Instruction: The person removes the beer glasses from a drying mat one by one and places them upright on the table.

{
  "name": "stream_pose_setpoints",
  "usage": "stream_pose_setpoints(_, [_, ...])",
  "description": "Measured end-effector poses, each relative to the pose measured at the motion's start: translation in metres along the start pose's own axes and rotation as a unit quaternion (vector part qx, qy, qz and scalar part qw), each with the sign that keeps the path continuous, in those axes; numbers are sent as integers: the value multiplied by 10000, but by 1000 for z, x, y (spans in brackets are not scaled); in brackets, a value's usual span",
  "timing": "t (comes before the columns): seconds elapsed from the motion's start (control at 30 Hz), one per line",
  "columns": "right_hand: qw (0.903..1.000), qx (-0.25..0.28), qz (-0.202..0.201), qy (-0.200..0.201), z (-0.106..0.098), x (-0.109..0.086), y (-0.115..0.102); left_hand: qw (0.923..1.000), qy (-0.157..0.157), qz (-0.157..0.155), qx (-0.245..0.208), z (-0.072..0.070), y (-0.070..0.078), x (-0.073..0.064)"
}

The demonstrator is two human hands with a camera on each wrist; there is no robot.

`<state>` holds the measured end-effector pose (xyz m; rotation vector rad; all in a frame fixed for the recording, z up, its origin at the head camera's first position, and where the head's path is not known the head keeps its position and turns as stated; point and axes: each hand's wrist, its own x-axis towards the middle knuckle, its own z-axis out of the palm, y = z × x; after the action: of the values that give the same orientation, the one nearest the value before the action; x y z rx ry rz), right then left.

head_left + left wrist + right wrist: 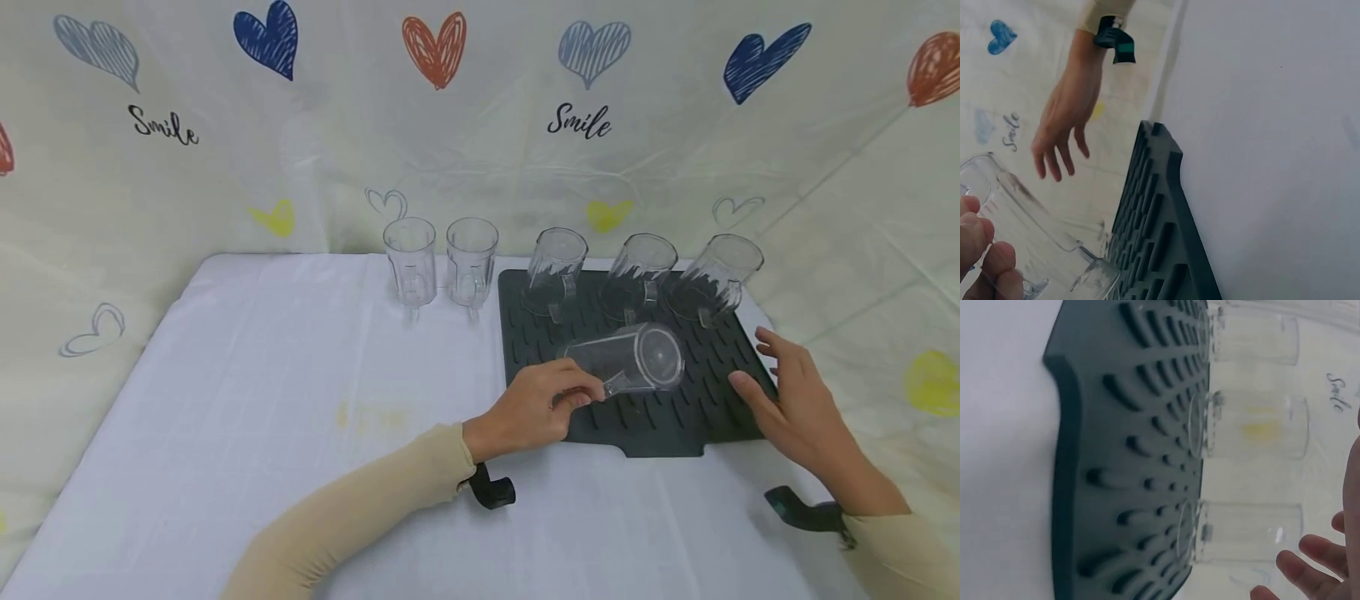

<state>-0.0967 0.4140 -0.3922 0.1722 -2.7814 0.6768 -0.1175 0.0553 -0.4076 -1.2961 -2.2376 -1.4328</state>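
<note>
My left hand (542, 406) pinches the handle of a clear glass mug (626, 358), which is tilted on its side above the dark drying mat (660, 425), its round base facing right. In the left wrist view the fingertips (1002, 259) grip the mug's handle at the lower left. My right hand (806, 408) hovers by the mat's right edge with fingers spread and nothing in them. Three glass mugs (557, 271) stand in a row along the back of the mat. The right wrist view shows the right fingers (1304, 575) near one standing mug (1250, 532).
Two more glass mugs (409, 262) stand on the white tablecloth (262, 375), left of the mat at the back. Behind the table hangs a cream backdrop (480, 150) printed with hearts and writing. Each wrist carries a small black camera (491, 487).
</note>
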Motion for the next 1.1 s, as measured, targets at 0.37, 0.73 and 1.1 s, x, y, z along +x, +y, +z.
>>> stream_pose_setpoints(0.37, [9927,751,-741,588,10,9,-34,9780,199,876,1881,-8,3,-2])
stream_pose_setpoints(0.73, [9842,1218,-1133,604,29,16,-62,9372,364,1496,3130,-21,7,-5])
stream_pose_setpoints(1.1, [9688,1915,-1500,484,43,15,-88,8988,198,1884,3954,-29,6,-14])
